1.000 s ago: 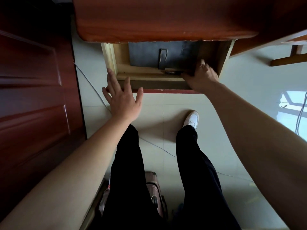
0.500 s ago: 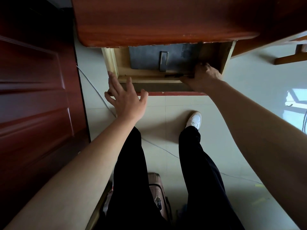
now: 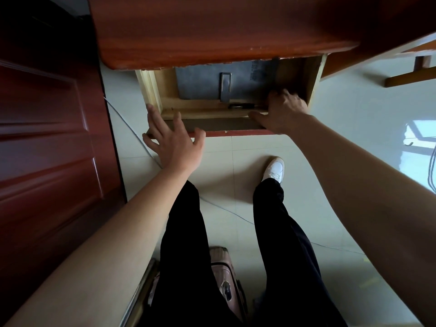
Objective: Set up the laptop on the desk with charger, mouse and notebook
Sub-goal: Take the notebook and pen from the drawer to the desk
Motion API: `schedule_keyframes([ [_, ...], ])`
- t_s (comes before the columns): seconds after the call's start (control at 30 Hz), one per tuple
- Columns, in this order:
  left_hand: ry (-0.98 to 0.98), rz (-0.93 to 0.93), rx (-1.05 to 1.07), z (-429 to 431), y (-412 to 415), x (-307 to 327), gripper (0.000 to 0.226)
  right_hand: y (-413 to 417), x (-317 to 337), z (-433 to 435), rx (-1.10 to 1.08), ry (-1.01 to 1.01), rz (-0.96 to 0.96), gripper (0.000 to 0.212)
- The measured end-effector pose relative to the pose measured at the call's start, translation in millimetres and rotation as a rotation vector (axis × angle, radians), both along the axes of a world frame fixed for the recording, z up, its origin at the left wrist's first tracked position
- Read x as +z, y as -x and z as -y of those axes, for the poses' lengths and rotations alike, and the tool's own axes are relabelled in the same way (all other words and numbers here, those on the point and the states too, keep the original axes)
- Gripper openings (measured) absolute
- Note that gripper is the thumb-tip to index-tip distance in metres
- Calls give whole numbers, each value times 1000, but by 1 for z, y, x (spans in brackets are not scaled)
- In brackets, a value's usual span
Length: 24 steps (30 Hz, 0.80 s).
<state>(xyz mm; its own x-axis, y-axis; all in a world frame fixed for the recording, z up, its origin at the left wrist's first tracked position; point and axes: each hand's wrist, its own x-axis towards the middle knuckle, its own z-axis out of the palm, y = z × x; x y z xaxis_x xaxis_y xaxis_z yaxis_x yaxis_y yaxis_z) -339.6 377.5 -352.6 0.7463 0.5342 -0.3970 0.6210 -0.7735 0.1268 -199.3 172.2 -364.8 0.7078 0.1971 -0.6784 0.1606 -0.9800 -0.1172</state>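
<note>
Below the reddish wooden desk top (image 3: 224, 31), a pale wooden drawer (image 3: 151, 90) stands pulled out. A flat dark grey slab (image 3: 200, 83) with a silver clip-like piece (image 3: 225, 87) lies inside; whether it is the laptop or the notebook I cannot tell. A small black object (image 3: 240, 105) rests behind the drawer's front board. My left hand (image 3: 177, 145) hovers open at the drawer's front left corner, fingers spread. My right hand (image 3: 283, 109) is at the drawer's right end. Its thumb lies along the front board and its fingers curl down inside, tips hidden.
A dark red door (image 3: 47, 161) fills the left side. My legs and one white shoe (image 3: 274, 169) stand on pale floor tiles crossed by a thin cable (image 3: 224, 208). A pink suitcase (image 3: 224, 279) sits between my feet. A wooden bar (image 3: 412, 76) shows at the far right.
My right hand's fingers have curled lower into the drawer's right end, and the thumb now lies on the front board. My left hand has barely moved.
</note>
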Motion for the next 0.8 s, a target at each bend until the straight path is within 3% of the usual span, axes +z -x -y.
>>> schedule_keyframes([
  [0.17, -84, 97, -109, -2, -13, 14, 72, 3, 0, -4, 25, 45, 20, 77],
  [0.27, 66, 174, -169, -1, -31, 17, 79, -1, 1, 1, -36, -52, -43, 63],
  [0.4, 499, 117, 257, 0, -67, 9, 94, 4, 8, 8, 4, -233, -53, 29],
  [0.5, 689, 114, 539, -1, -87, 5, 93, 10, 8, 9, -12, -282, 6, 28],
  [0.6, 665, 130, 553, 0, -90, 3, 88, 12, 11, 6, -360, -367, 33, 34],
  [0.7, 692, 152, 609, -5, -88, 2, 79, 4, 13, -2, -761, -459, -70, 49],
  [0.8, 769, 157, 707, -14, -92, 4, 69, -7, 11, -9, -1004, -495, -136, 44],
])
